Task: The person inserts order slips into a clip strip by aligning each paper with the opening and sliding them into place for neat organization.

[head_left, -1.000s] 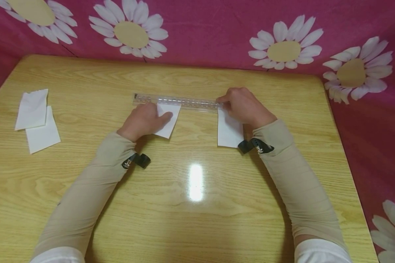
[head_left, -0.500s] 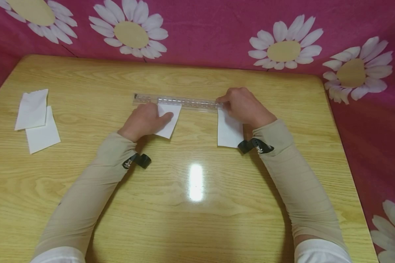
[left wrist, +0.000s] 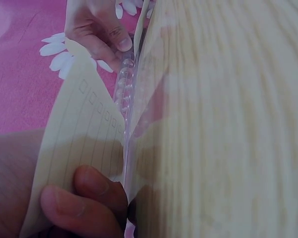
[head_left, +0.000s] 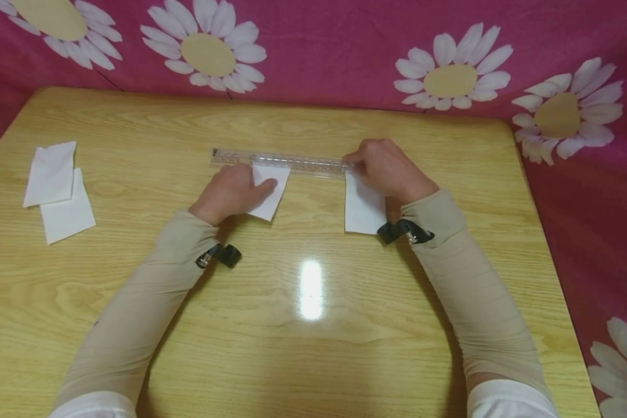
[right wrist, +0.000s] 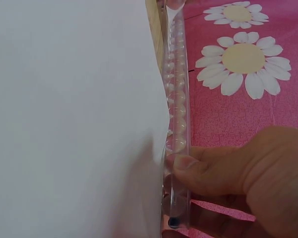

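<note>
A clear plastic binding strip with a row of small rings (head_left: 298,162) lies crosswise on the far part of the table in the head view. My left hand (head_left: 232,194) pinches a small white sheet (head_left: 267,200) between thumb and fingers, its top edge against the strip. From the left wrist view, that sheet's underside (left wrist: 84,124) shows ruled lines and a row of little boxes. My right hand (head_left: 389,168) grips the strip's right end, thumb on top. Another white sheet (head_left: 363,209) hangs from the strip below the right hand; whether the rings pass through either sheet is hidden.
Two overlapping white sheets (head_left: 57,186) lie on the table's left side. The wood-grain table (head_left: 313,360) ends at a pink cloth with daisies (head_left: 334,58) behind and to the right. Black wrist cameras (head_left: 227,255) sit near the cuffs.
My left hand has slid its sheet slightly to the right along the strip. The right hand and the strip stay in place.
</note>
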Available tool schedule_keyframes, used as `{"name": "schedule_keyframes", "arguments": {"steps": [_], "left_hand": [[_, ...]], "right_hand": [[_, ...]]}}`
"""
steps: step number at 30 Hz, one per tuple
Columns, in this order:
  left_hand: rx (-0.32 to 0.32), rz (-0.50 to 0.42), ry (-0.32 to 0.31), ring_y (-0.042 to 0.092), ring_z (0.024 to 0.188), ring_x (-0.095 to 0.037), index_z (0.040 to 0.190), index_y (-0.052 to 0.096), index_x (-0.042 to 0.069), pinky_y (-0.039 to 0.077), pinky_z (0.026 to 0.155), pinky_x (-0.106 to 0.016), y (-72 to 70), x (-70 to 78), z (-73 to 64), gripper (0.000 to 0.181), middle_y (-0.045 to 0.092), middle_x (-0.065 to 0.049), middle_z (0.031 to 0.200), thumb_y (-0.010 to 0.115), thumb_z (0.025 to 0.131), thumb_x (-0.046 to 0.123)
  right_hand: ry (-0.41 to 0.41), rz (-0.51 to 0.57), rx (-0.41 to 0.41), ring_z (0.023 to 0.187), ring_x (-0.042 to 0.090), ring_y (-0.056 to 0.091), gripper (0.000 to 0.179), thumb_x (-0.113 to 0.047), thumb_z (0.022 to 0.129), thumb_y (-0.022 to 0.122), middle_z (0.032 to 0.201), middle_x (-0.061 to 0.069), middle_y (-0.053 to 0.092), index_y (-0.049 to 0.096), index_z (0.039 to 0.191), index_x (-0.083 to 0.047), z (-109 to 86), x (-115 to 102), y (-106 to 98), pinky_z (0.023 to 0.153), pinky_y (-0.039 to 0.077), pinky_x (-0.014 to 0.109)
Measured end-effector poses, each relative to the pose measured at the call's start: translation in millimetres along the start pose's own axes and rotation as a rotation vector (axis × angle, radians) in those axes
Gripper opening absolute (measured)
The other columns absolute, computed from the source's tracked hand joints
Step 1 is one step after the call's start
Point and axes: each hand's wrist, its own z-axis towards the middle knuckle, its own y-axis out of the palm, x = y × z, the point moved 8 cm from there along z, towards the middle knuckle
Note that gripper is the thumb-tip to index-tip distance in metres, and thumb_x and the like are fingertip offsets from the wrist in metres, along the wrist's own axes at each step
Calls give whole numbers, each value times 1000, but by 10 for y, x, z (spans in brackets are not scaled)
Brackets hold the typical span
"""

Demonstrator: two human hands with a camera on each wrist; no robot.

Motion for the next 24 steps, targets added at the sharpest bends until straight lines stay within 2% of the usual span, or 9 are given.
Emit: {"name": "schedule_keyframes", "arguments": {"steps": [5,16,24], "left_hand": [[-1,5,6,49,59,-18,74,55,9,40,53,-29,6,9,4,49,50,-3,68,53,104,48],[-4,-2,11,48,57,-17,74,57,8,39,50,-28,17,23,14,50,51,-3,67,53,104,48],[3,2,19,49,59,-18,74,56,8,39,52,-29,18,39,17,50,51,-5,69,53,103,48]], "right_hand": [[-9,-6,4,83,25,52,35,-2,102,54,109,21,72,70,132,-10,3,5,4,74,44,36],[-11,-8,6,82,25,51,35,-3,102,54,109,21,72,69,132,-9,6,13,4,73,43,36],[-4,0,7,84,26,53,34,-3,102,55,110,21,72,69,132,-9,7,14,4,75,46,38]]}}
